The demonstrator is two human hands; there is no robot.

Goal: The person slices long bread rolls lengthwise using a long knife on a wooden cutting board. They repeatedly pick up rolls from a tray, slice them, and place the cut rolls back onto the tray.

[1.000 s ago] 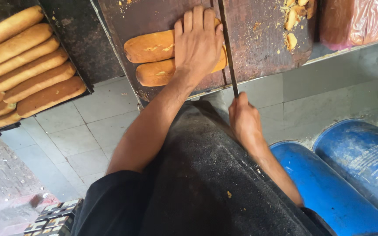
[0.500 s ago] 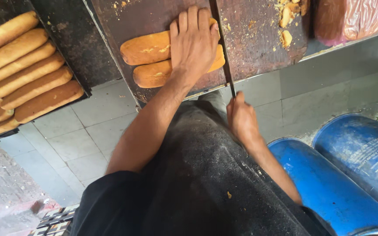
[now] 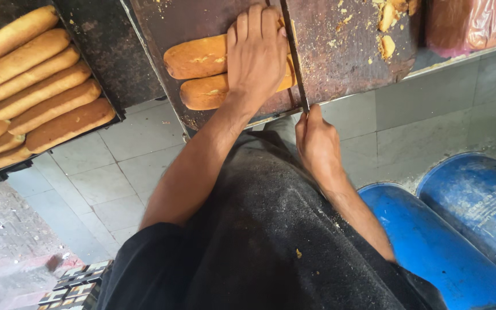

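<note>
Two golden loaves [image 3: 202, 74] lie side by side on a dark, crumb-strewn board [image 3: 340, 63], pinned under the flat, open left hand [image 3: 256, 54]. The right hand [image 3: 317, 143] grips a long knife [image 3: 294, 54] laid just beside them. More loaves fill a tray [image 3: 35, 86] nearby; blue drums [image 3: 460, 229] stand below.

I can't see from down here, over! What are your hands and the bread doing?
Left hand flat on two bread loaves. Right hand gripping long knife, blade beside the loaves. Nothing blocking; crumbs on board.
</note>
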